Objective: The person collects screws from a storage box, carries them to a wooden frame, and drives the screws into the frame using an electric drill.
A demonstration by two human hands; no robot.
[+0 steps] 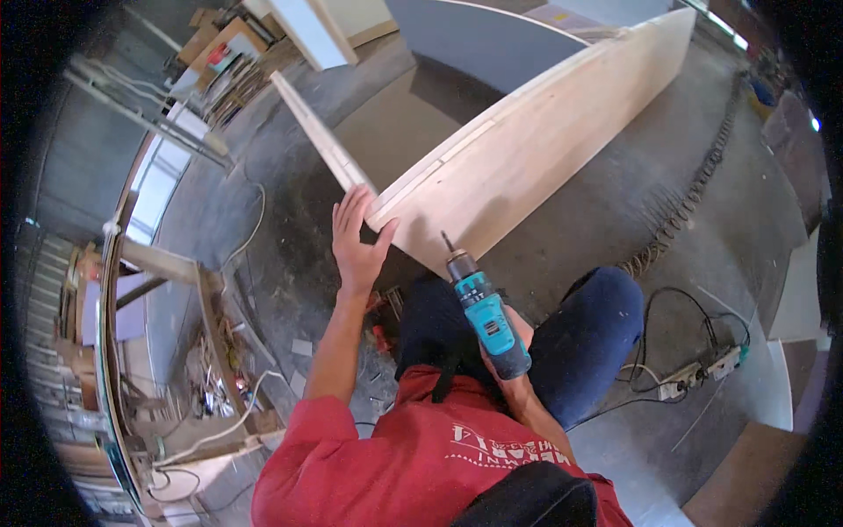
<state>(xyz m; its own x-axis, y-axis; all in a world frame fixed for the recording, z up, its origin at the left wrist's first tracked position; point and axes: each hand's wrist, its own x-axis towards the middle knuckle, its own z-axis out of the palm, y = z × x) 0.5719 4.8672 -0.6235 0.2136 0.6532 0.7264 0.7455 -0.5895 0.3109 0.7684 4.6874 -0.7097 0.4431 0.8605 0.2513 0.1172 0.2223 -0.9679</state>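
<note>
My left hand (358, 244) grips the near corner of a pale wooden frame, where two boards meet. Its fingers lie over the end of the narrow board (316, 132), and the thumb presses on the wide wooden panel (536, 132). My right hand (520, 328) is wrapped around a teal and black cordless drill (490, 321), partly hidden beneath the drill's body. The bit points away from me, close to the panel's lower near end; whether it touches the wood I cannot tell.
A coiled black air hose (694, 198) runs along the floor at right. Nearer lies a power strip (702, 373) with plugged-in cords. At left stands a wooden rack (167, 263) with clutter. A dark curved panel (492, 44) is beyond the frame. Red tools (379, 325) lie below my left hand.
</note>
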